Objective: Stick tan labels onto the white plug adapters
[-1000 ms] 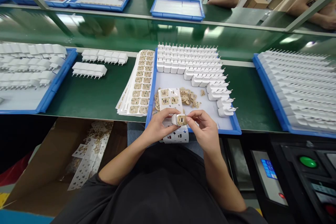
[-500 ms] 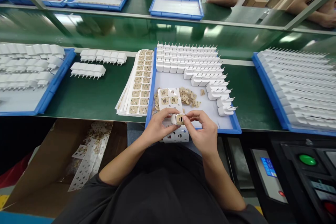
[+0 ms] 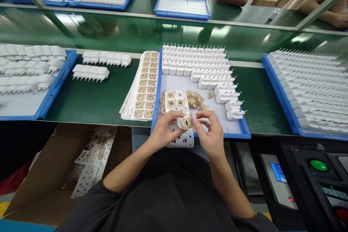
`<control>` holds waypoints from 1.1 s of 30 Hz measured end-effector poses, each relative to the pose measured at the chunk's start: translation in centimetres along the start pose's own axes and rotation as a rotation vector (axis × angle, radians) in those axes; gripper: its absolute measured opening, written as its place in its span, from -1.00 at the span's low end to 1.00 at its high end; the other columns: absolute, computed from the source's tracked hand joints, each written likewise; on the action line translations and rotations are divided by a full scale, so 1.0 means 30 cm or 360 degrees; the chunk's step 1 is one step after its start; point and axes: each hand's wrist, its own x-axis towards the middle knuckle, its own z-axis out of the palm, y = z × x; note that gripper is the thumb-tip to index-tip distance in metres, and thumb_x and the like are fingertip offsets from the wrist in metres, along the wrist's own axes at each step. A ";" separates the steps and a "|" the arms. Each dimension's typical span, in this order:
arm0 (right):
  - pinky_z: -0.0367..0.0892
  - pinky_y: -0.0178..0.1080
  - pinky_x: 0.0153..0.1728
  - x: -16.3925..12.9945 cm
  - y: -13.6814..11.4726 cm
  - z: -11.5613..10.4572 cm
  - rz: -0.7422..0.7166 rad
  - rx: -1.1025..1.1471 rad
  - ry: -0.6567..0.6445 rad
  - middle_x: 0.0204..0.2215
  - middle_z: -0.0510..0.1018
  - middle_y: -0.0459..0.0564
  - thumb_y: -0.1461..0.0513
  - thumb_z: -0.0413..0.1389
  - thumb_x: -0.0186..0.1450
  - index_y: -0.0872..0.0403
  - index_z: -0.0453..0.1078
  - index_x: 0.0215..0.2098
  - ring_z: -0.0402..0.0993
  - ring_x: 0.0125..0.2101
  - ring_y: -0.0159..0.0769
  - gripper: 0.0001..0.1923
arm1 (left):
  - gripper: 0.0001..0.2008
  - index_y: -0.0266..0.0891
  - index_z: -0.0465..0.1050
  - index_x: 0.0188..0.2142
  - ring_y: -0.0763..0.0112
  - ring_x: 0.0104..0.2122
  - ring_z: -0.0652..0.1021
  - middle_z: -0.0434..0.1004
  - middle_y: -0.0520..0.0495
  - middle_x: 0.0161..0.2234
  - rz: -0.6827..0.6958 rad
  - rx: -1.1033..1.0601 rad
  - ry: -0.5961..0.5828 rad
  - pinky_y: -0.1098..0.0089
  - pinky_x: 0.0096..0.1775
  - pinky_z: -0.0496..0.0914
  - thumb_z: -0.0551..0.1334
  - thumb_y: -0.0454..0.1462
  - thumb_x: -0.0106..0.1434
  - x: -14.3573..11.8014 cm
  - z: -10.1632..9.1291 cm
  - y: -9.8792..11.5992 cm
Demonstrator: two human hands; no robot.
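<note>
My left hand [image 3: 164, 130] grips a white plug charger [image 3: 179, 123] between thumb and fingers, its end face turned toward my right hand. A tan sticker piece [image 3: 186, 123] with a dark slot covers that face, and its right side reaches toward my right fingertips. My right hand [image 3: 209, 130] has thumb and index finger closed together at the sticker's right edge. Under the hands lies a white sticker sheet [image 3: 178, 107] with several tan pieces on it, hanging over the front rim of a blue tray [image 3: 239, 135].
Rows of white chargers [image 3: 195, 61] and loose tan scraps [image 3: 195, 99] lie in the tray. Left of it is a stack of sticker sheets [image 3: 145, 87]. More charger trays stand at the left [image 3: 58, 87] and right [image 3: 285, 105]. A cardboard box [image 3: 51, 174] sits below; co-workers sit across.
My right hand has shifted slightly right, away from the charger's face. The tan piece now extends further right, toward those fingers. My left hand has stayed nearly in place.
</note>
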 end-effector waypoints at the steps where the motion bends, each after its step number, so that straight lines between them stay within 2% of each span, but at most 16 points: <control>1: 0.51 -0.18 -0.16 -0.003 0.006 0.008 0.0081 0.0148 -0.0080 -0.10 0.50 0.03 0.16 0.18 0.35 -0.03 0.40 -0.07 0.49 -0.08 -0.21 -0.81 | -0.71 -0.16 0.45 -0.05 0.24 0.02 0.58 0.58 -0.12 -0.04 0.0036 0.0012 0.0007 0.26 0.07 0.48 0.39 -0.28 0.24 0.000 0.001 -0.001; 4: 0.48 -0.19 -0.09 -0.014 0.015 0.045 0.0282 0.0477 -0.0227 0.04 0.48 0.04 0.16 0.26 0.27 -0.05 0.39 -0.07 0.47 0.06 -0.17 -0.72 | -0.76 -0.15 0.44 -0.06 0.25 0.02 0.58 0.59 -0.12 -0.05 0.0180 0.0101 0.0032 0.25 0.07 0.46 0.35 -0.30 0.28 0.002 0.004 -0.004; 9: 0.42 -0.19 -0.02 -0.019 0.021 0.091 0.0383 0.0854 -0.0056 -0.08 0.57 -0.03 0.18 0.22 0.30 -0.02 0.47 -0.26 0.49 0.03 -0.18 -0.94 | -0.73 -0.13 0.45 -0.08 0.24 0.02 0.58 0.59 -0.11 -0.06 0.0350 0.0168 0.0079 0.23 0.09 0.45 0.34 -0.40 0.24 0.003 0.007 -0.008; 14: 0.41 -0.13 0.05 -0.018 0.030 0.090 0.0454 0.1071 -0.0053 -0.07 0.63 -0.03 0.21 0.18 0.30 -0.02 0.54 -0.27 0.52 0.04 -0.15 -0.92 | -0.69 -0.13 0.44 -0.08 0.24 0.00 0.59 0.57 -0.11 -0.05 0.0316 0.0161 0.0105 0.24 0.06 0.45 0.37 -0.41 0.21 -0.001 0.007 -0.010; 22: 0.45 -0.13 0.00 -0.010 0.035 0.093 0.0506 0.1084 -0.0006 -0.15 0.67 -0.03 0.24 0.19 0.23 -0.01 0.56 -0.34 0.56 -0.02 -0.15 -0.92 | -0.69 -0.12 0.44 -0.08 0.24 0.02 0.58 0.57 -0.11 -0.05 0.0376 0.0215 0.0110 0.23 0.06 0.45 0.36 -0.43 0.22 -0.003 0.013 -0.010; 24: 0.44 -0.11 0.03 -0.006 0.039 0.081 0.0519 0.1085 -0.0077 -0.13 0.68 -0.03 0.25 0.17 0.23 -0.01 0.57 -0.33 0.56 0.01 -0.14 -0.89 | -0.69 -0.11 0.44 -0.08 0.24 0.04 0.57 0.56 -0.11 -0.03 0.0344 0.0197 0.0102 0.21 0.08 0.44 0.37 -0.42 0.22 -0.004 0.013 -0.013; 27: 0.43 -0.11 0.08 0.002 0.043 0.055 0.0506 0.1047 -0.0246 -0.05 0.68 -0.03 0.28 0.16 0.25 -0.01 0.56 -0.20 0.56 0.04 -0.16 -0.82 | -0.69 -0.12 0.44 -0.07 0.22 0.05 0.57 0.55 -0.12 0.00 0.0217 0.0109 0.0078 0.19 0.09 0.44 0.39 -0.38 0.22 -0.004 0.009 -0.017; 31: 0.46 -0.07 0.04 0.014 0.044 0.029 0.0348 0.0768 -0.0276 -0.05 0.67 0.02 0.20 0.16 0.37 -0.02 0.46 -0.17 0.60 -0.02 -0.16 -0.92 | -0.71 -0.13 0.45 -0.08 0.21 0.05 0.57 0.57 -0.13 -0.02 0.0088 0.0040 0.0018 0.17 0.10 0.45 0.39 -0.36 0.22 -0.002 0.005 -0.015; 33: 0.42 -0.01 0.08 0.015 0.039 0.020 0.0099 0.0451 -0.0178 -0.03 0.65 0.04 0.20 0.15 0.39 -0.02 0.45 -0.21 0.56 0.02 -0.13 -0.96 | -0.70 -0.14 0.44 -0.07 0.21 0.05 0.57 0.58 -0.13 -0.04 0.0033 0.0014 0.0001 0.16 0.12 0.44 0.39 -0.35 0.21 0.000 0.004 -0.013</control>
